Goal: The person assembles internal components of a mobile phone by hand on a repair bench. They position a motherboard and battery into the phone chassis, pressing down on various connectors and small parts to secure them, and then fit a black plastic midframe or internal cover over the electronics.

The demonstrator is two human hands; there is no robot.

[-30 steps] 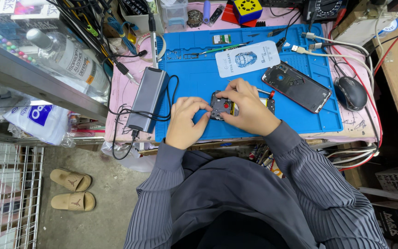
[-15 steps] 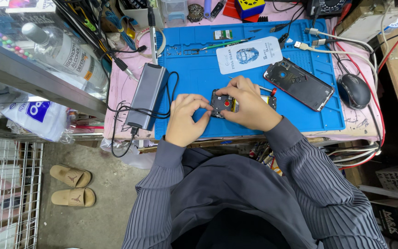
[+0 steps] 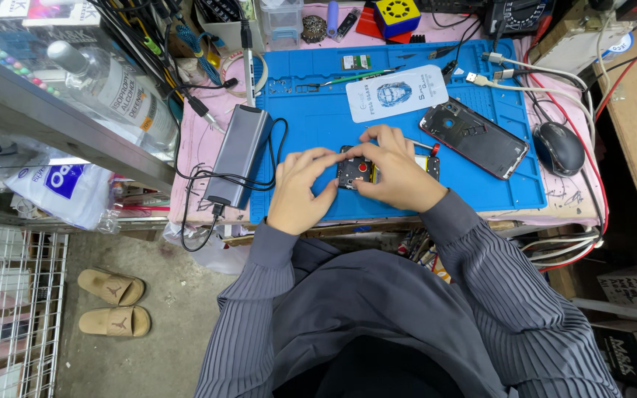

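Holding the small dark phone part [image 3: 354, 172] between both hands, you have it low over the front edge of the blue work mat [image 3: 311, 125], near the middle of that edge. Your left hand [image 3: 300, 190] pinches its left side with thumb and forefinger drawn narrow; your right hand [image 3: 396, 171] curls over its right side, fingers closed on it and hiding much of it, so only a dark face with a red dot shows. By the look of it, you are in the fine-fitting step: pressing or seating something on that part, though exactly what lies under your fingertips cannot be told. The next move calls for a steady, small pressure and a firm pinch from the left hand so the piece does not twist. Toward the mat's right side lies an opened phone body [image 3: 475, 138], face up and well apart from your hands; a white packet [image 3: 396, 93] sits near the back edge. Off the mat's left edge rests a grey power pack [image 3: 239, 155] with its black cable looped beside it, and a black mouse [image 3: 559, 148] sits past the right edge.
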